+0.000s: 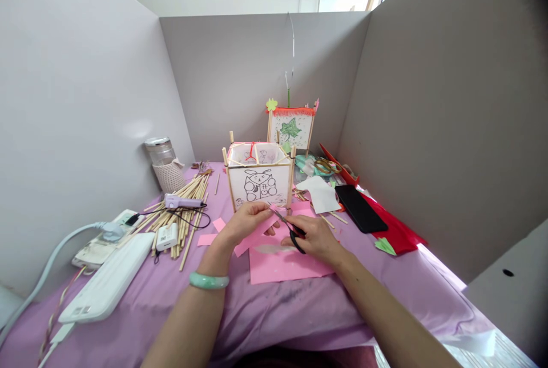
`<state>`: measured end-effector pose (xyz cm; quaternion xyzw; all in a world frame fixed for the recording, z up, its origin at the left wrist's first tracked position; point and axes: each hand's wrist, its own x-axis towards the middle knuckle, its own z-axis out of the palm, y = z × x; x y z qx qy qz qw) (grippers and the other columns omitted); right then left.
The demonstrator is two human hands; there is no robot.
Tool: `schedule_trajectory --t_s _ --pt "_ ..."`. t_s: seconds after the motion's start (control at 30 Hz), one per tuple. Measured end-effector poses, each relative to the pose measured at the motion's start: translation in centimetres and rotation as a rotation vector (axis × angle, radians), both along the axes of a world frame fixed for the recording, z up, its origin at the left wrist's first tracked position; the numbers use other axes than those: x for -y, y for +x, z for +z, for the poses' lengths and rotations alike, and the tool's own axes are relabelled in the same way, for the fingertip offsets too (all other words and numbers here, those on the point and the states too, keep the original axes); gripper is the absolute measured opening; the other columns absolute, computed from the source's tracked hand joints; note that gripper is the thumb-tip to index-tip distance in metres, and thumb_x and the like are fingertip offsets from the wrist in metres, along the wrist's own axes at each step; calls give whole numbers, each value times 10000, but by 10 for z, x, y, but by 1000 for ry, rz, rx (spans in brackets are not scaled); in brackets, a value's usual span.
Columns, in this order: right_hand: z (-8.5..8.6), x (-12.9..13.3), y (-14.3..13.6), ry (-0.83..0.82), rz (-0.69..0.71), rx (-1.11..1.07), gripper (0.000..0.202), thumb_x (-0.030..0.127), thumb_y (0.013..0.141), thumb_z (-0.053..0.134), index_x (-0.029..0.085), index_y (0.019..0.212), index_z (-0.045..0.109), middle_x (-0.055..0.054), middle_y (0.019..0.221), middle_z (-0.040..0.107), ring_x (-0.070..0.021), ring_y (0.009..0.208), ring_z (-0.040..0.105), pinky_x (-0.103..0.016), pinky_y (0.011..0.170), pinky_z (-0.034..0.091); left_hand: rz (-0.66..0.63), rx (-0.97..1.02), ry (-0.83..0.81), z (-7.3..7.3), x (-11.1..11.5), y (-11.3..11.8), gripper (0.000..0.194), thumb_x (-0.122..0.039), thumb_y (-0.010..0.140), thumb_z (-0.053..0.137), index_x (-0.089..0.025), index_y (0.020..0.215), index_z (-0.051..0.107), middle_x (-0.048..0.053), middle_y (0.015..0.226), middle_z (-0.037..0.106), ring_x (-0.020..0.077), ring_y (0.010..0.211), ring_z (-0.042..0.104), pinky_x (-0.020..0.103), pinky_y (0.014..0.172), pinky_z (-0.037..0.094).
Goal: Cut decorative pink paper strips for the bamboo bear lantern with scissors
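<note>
My left hand [252,218] pinches a strip of pink paper [256,237] over the middle of the table. Black-handled scissors [295,238] are gripped in my right hand [314,237], their blades meeting the strip close to my left fingertips. Beneath both hands lies a larger pink sheet [278,271] with a pale patch on it. Smaller pink pieces [207,239] rest left of my left wrist. Just beyond my hands stands a square lantern [263,182] of sticks and white paper, with a rabbit-like drawing on its front and red cord on top.
Left are wooden sticks [188,231], a lilac glue gun [183,201], a white power strip [109,276] and a lidded jar [161,160]. A second lantern [291,128] stands behind. A black phone [361,208] and red cloth [396,222] lie right. Grey partitions [265,65] enclose the table.
</note>
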<state>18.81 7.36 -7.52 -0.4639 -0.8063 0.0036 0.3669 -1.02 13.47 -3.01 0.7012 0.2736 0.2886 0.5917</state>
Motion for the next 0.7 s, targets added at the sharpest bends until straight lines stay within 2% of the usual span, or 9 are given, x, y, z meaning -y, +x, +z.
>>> schedule_trajectory --t_s 0.3,0.7 --pt "-4 -3 4 42 -9 18 436 509 772 616 197 1077 637 -6 692 635 -104 571 519 -208 543 306 -2 -15 17 -2 -2 -2 301 -404 810 550 -109 789 604 87 766 663 157 614 629 292 631 518" --pt "1 1 -2 23 0 -10 474 523 750 633 185 1082 612 12 663 588 -95 548 468 -203 541 315 -30 -27 -34 -1 1 0 319 -419 763 611 -109 835 614 66 725 657 154 582 626 268 585 501"
